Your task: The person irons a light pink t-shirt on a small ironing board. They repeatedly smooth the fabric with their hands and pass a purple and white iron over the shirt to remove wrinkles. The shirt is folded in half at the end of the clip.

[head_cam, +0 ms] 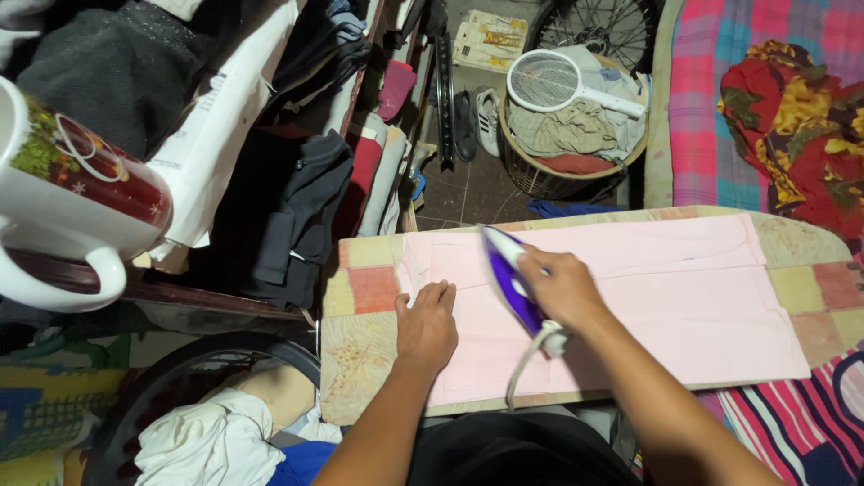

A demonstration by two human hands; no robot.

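Right hand [565, 286]: fingers clenched round the handle of a purple and white iron [509, 270], which rests on a pink cloth [684, 297] near its left end; white cord [524, 364] trailing from the iron's rear toward the person; left hand [427, 326]: fingers released, pressed flat on the pink cloth just beside the iron; cloth spread flat along a patchwork-covered ironing board [369, 297]; beyond the board, a round basket [540, 175] of laundry with a white racket-shaped swatter [558, 83] lying on top; shoes [477, 121] on the floor near it; a large white and red mug [72, 193] at far left; a plaid blanket [711, 108] at upper right.
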